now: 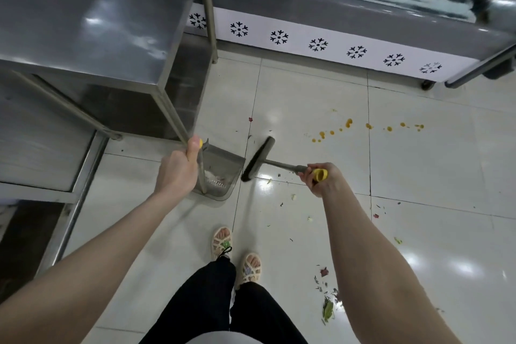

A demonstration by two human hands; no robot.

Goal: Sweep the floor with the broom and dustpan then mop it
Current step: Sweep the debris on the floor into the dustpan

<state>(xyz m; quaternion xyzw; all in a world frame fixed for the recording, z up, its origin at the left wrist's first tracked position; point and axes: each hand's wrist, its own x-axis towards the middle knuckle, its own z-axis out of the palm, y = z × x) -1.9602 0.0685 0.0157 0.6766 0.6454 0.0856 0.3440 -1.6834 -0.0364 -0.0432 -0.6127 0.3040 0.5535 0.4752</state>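
My left hand (178,167) grips the upright grey handle of a steel dustpan (220,167), thumb on its yellow tip. The pan stands on the white tiled floor (307,109) with some pale scraps inside. My right hand (321,176) holds the yellow-capped handle of a short broom (258,159). The broom's dark head lies on the floor right at the pan's open right edge. Green and red scraps (326,307) are scattered on the tiles to my right, and orange drops (368,127) dot the floor farther ahead.
A stainless steel table (92,17) stands at the left, its leg just behind the dustpan. A display counter with a white snowflake-patterned base (318,45) runs across the back. My feet in sandals (237,254) stand on the tiles below the pan.
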